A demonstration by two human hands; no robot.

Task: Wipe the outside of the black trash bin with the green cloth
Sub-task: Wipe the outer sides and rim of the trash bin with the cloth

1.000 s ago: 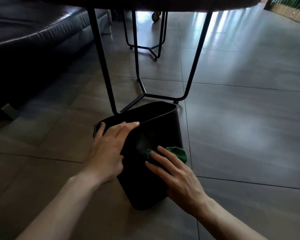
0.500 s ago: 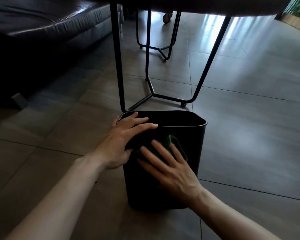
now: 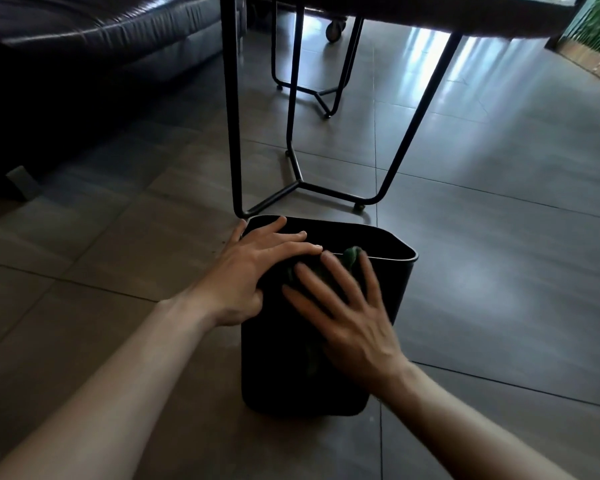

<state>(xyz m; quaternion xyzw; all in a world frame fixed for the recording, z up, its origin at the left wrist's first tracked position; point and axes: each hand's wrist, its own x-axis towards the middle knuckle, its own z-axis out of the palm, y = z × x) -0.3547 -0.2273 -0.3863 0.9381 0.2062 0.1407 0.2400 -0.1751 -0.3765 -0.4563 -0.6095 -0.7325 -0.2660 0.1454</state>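
The black trash bin (image 3: 392, 278) stands upright on the tiled floor in front of me. My left hand (image 3: 253, 268) lies over its near left rim, fingers draped across the edge and gripping it. My right hand (image 3: 347, 320) presses flat with spread fingers against the bin's near outer wall, just below the rim. Under that palm is the green cloth (image 3: 352, 255); only a small fold shows above the fingertips at the rim, and a dim strip hangs below the hand.
A table with thin black metal legs (image 3: 326, 188) stands right behind the bin, its top overhead. A dark leather sofa (image 3: 94, 39) fills the upper left. A second metal frame (image 3: 323, 95) and a caster wheel (image 3: 336, 29) lie farther back. Open tiled floor (image 3: 499, 237) spreads to the right.
The bin has gone from tilted to standing upright. My right hand with the cloth has slid up the near wall toward the rim. My left hand has stayed on the rim.
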